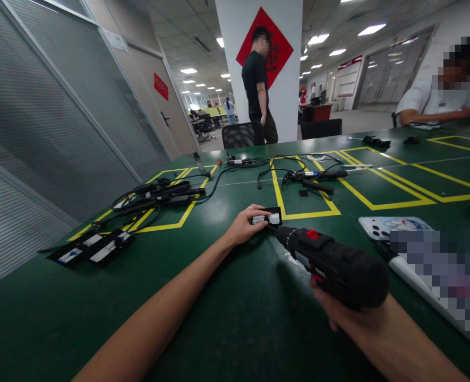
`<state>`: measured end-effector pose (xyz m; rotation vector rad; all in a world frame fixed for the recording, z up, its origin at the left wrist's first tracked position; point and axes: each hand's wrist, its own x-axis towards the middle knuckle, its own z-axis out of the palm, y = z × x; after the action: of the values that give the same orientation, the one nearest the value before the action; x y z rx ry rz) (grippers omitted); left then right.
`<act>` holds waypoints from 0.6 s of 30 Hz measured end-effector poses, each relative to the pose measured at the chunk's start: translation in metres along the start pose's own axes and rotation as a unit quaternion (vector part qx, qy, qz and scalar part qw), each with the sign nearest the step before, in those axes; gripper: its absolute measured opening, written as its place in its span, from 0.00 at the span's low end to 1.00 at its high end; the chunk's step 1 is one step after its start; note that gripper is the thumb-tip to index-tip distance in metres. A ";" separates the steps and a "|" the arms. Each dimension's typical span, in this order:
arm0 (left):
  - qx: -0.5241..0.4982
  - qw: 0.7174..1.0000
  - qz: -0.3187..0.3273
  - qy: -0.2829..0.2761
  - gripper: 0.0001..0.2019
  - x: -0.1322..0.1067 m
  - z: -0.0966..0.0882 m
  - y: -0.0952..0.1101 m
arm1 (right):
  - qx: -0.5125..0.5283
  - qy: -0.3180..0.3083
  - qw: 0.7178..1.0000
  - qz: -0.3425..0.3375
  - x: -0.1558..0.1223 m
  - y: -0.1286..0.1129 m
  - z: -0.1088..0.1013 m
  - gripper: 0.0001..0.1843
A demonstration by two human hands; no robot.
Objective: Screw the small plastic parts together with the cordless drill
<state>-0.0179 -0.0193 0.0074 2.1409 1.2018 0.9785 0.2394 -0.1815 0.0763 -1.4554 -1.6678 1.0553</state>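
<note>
My right hand [334, 305] is wrapped round the grip of a black cordless drill [334, 262] with red switches. The drill points forward and left, and its thin bit meets or nearly meets the near edge of a small black piece with a white part [274, 218]. My left hand [247, 225], with a ring on one finger, pinches that piece from the left and holds it on the green table [227, 297]. The exact contact of the bit is too small to tell. My fingers partly hide the piece.
Black cables and adapters [167, 193] lie heaped at the left, near flat black pieces [91, 246]. Behind the drill are a pen-shaped electric tool [322, 174] and yellow tape outlines [310, 216]. A phone [390, 225] lies at the right. One person [256, 79] stands beyond the table; another [429, 103] sits at right.
</note>
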 end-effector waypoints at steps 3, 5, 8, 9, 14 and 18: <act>-0.003 1.000 0.002 -0.003 0.14 0.000 0.000 0.000 | -0.001 -0.008 1.000 0.002 0.000 0.000 0.000 0.12; 0.000 1.000 0.000 0.001 0.14 0.000 0.001 -0.001 | 0.000 -0.009 1.000 0.005 -0.001 0.002 0.000 0.12; 0.004 1.000 0.000 0.006 0.13 0.000 0.002 -0.002 | 0.011 -0.004 1.000 0.002 -0.001 0.004 0.002 0.13; 0.004 1.000 0.000 0.006 0.13 0.001 0.002 -0.002 | 0.014 -0.001 1.000 0.001 -0.001 0.005 0.002 0.13; 0.008 1.000 0.006 0.003 0.13 0.000 0.001 -0.001 | 0.013 0.015 1.000 -0.004 -0.001 0.004 0.006 0.12; 0.010 1.000 0.008 0.002 0.13 0.000 0.001 -0.001 | 0.021 0.022 1.000 -0.002 0.000 0.003 0.006 0.13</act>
<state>-0.0177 -0.0193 0.0064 2.1692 1.2028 0.9809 0.2356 -0.1823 0.0713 -1.4389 -1.6076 1.0430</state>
